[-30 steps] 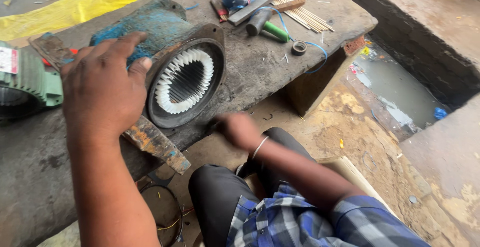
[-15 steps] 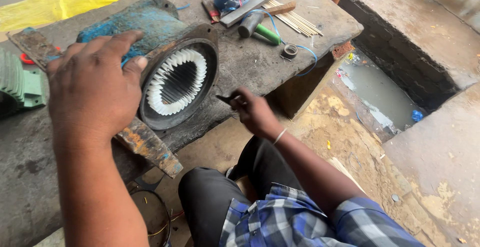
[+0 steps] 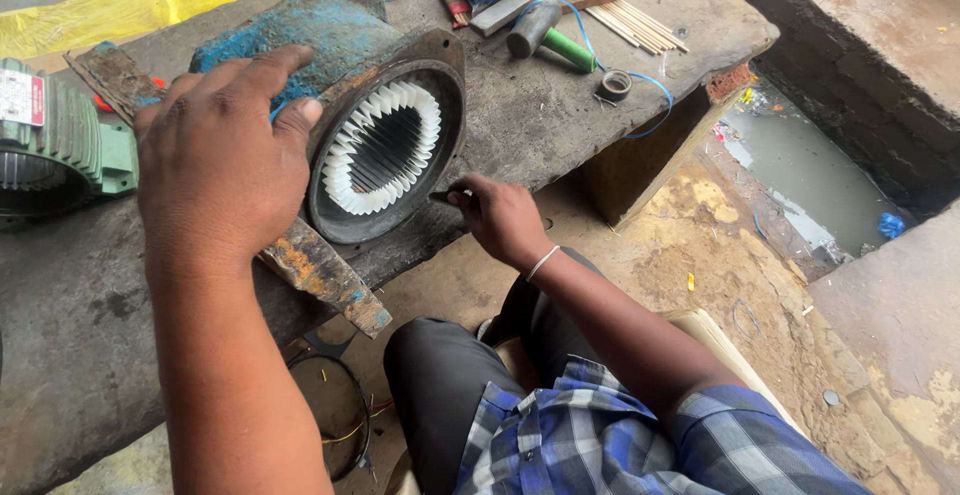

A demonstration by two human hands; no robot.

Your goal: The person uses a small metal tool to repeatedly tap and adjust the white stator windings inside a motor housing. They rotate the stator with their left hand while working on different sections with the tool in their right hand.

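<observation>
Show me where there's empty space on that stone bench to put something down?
Bare stone lies between the blue motor housing and the hammer, running toward the bench front edge. The far end is crowded: hammer, sticks, tape roll. The left hand covers the housing; a green motor sits beyond.

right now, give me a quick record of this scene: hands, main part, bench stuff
left hand: palm down on top of the blue motor housing
right hand: fingers pinched on a thin dark tool at the housing's open rim
bore: ringed with white slot liners
bench: hammer with green handle, bundle of thin sticks, small tape roll
far left: green finned motor
</observation>
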